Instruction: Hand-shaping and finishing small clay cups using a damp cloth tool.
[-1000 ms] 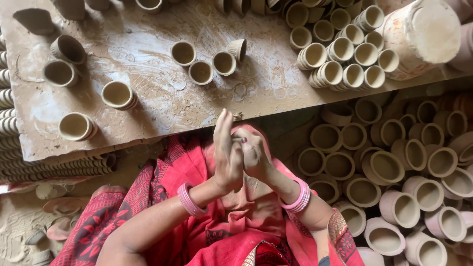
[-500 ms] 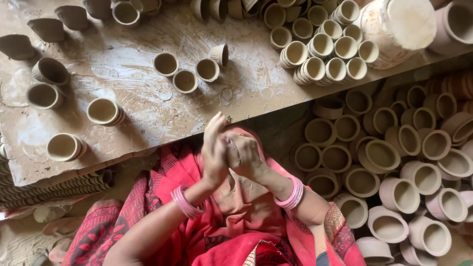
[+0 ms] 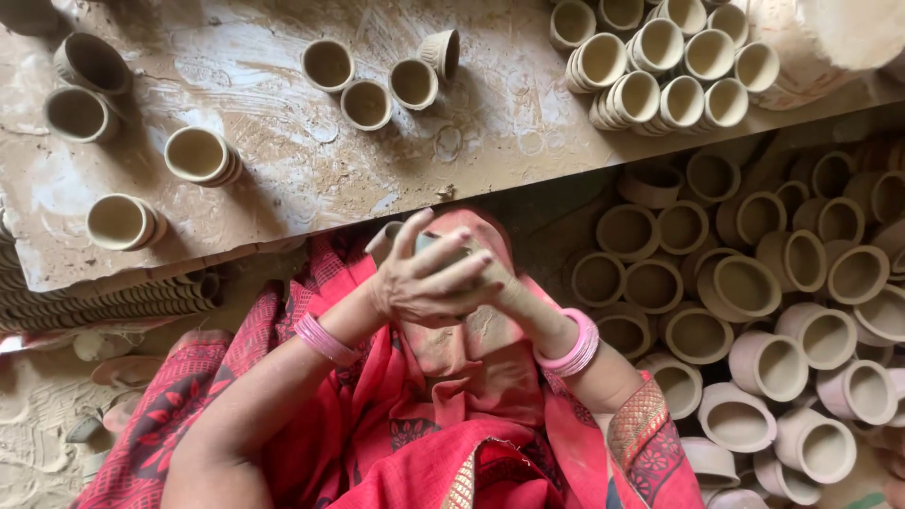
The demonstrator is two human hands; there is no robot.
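My left hand [image 3: 429, 283] lies over my right hand [image 3: 504, 297], palm against palm, above my red patterned lap [image 3: 452, 424]. Between them sits a small grey lump of clay [image 3: 441, 245], which shows only between the left fingers. Both wrists wear pink bangles. The hands hover just in front of the muddy wooden board [image 3: 283, 141]. A small clay cup [image 3: 383, 241] peeks out right behind the left fingers.
Several clay cups [image 3: 366, 102] stand loose on the board, and a tight cluster of cups [image 3: 660, 66] sits at its far right. To my right the floor is heaped with larger clay cups [image 3: 745, 283]. Stacked shallow clay dishes [image 3: 113, 302] lie under the board at left.
My hands have turned from upright, pressed palms to the left hand lying across the right, and moved slightly toward the board. The grey lump now shows between the fingers.
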